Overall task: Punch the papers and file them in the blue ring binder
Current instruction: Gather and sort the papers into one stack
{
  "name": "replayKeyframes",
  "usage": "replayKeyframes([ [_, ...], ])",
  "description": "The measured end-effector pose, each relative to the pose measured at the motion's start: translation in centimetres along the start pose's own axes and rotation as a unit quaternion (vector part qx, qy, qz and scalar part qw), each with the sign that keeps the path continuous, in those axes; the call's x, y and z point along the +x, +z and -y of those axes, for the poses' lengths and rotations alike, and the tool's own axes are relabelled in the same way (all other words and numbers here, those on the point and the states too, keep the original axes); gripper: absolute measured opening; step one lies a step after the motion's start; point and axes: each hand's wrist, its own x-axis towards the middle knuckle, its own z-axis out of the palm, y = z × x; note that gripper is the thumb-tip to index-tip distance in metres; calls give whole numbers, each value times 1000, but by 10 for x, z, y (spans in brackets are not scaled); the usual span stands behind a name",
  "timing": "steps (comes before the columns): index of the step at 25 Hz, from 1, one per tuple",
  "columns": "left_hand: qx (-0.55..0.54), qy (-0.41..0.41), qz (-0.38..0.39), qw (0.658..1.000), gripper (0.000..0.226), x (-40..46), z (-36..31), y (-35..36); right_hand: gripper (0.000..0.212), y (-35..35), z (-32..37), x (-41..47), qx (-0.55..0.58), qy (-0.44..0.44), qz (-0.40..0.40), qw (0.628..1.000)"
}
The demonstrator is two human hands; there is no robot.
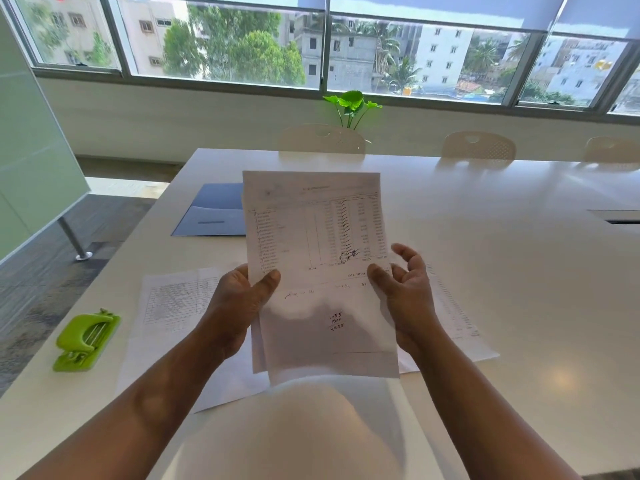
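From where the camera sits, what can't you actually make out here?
- Printed figures on the held papers: too small and blurred in the head view.
- Right part of the blue binder: hidden behind those papers.
- Sheets on the table: partly covered by the left hand, the right hand and the papers.
- Green punch: its slot cannot be seen into.

Thin matt paper is seen in the printed sheets. Left of the grip, a green hole punch of smooth plastic is set on the glossy white desk.
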Motion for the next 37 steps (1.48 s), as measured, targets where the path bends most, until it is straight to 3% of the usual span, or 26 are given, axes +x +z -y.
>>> replayKeyframes([
  [8,18,143,3,990,20,1,-12,3,19,-4,16,4,-22,-96,73,992],
  [15,29,134,33,990,16,1,6,0,26,-7,3,-4,-52,-46,116,991],
  [24,35,150,42,987,14,-6,16,4,31,-10,-12,-2,-89,-8,111,990],
  [28,18,101,64,993,16,-1,22,5,31,-13,-15,-1,-94,3,100,990],
  [33,56,52,6,997,18,10,24,11,31,-35,-5,8,-116,14,124,985],
  [35,62,0,-15,998,13,17,28,14,29,-53,-5,16,-215,-1,62,975],
  [37,61,-60,-29,996,8,21,33,16,37,-81,-15,29,-389,-26,-52,920],
])
